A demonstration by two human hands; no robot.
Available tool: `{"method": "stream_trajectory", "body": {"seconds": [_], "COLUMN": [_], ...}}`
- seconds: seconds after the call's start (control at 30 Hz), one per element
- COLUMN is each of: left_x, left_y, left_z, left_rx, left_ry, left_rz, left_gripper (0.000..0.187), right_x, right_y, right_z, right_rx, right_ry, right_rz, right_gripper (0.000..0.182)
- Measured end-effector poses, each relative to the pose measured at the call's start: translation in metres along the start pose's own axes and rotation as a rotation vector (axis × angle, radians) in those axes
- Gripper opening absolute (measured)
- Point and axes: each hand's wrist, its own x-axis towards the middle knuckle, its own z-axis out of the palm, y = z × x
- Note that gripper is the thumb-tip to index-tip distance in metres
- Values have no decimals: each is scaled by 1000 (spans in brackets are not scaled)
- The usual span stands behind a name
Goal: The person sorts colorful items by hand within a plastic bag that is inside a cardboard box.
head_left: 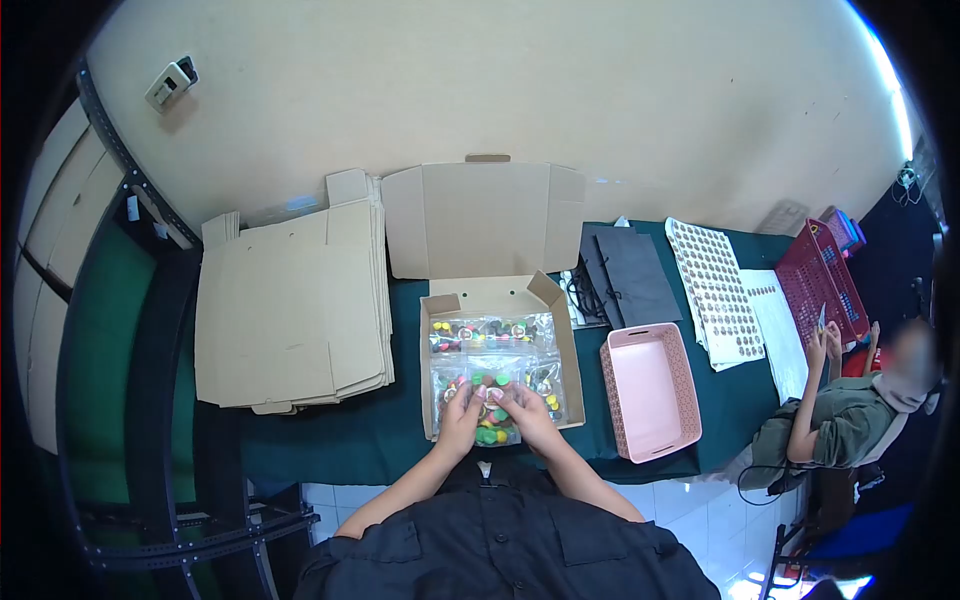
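A clear plastic pouch of colourful round candies (491,428) is held over the front of an open cardboard box (571,372), gripped at its sides between thumbs and fingers by the left hand (528,412) and the right hand (462,415). Further filled pouches (494,334) are contained in the box. A pink basket (654,393) is positioned to the right, black paper bags (632,277) behind it; flattened cartons (290,305) are stacked to the left.

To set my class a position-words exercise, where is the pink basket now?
In the head view, the pink basket is right of the open box, just below the black bags.
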Motion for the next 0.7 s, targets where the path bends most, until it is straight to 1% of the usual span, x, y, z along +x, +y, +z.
{"method": "stream_trajectory", "body": {"seconds": [0.03,0.07,0.1,0.13,0.17,0.23,0.3,0.33,0.37,0.4,0.43,0.5,0.53,0.57,0.63,0.67,0.7], "left_x": [0,0,0,0,1,0,-3,-5,-7,-9,-9,-11,-12,-12,-12,-12,-11], "left_y": [-5,-11,-17,-23,-29,-20,-5,8,21,27,24,17,16,15,16,13,12], "left_z": [-2,-3,-5,-8,-12,-10,-7,-3,2,5,7,8,9,8,8,6,4], "left_rx": [0,-18,-35,-34,21,75,-86,-87,-13,61,61,176,118,117,278,278,336], "left_ry": [0,37,72,72,78,84,54,56,-14,-86,-87,-144,-175,-173,-200,-201,-211], "left_rz": [1,8,15,14,-1,-18,-60,-60,-40,-20,-20,69,19,21,74,73,80], "left_gripper": [31,33,34,34,34,34,34,34,35,39,39,48,51,51,51,51,52], "right_x": [1,1,0,0,-1,-2,-3,-3,-2,0,1,2,3,3,1,1,1], "right_y": [0,0,-1,-2,-2,-3,-5,-6,-3,2,5,7,7,6,2,-1,-6], "right_z": [-2,-2,-2,-1,-1,0,1,1,0,-2,-4,-7,-7,-6,-4,-3,-1], "right_rx": [-5,-5,76,157,158,243,225,209,210,174,138,172,206,204,207,207,189], "right_ry": [-41,-41,-63,-86,-86,-42,-28,-15,-15,29,73,106,139,137,236,237,330], "right_rz": [75,74,62,49,50,104,89,74,75,38,0,12,24,24,-66,-66,-165], "right_gripper": [35,35,36,36,36,33,31,29,29,28,26,26,25,25,21,21,20]}}
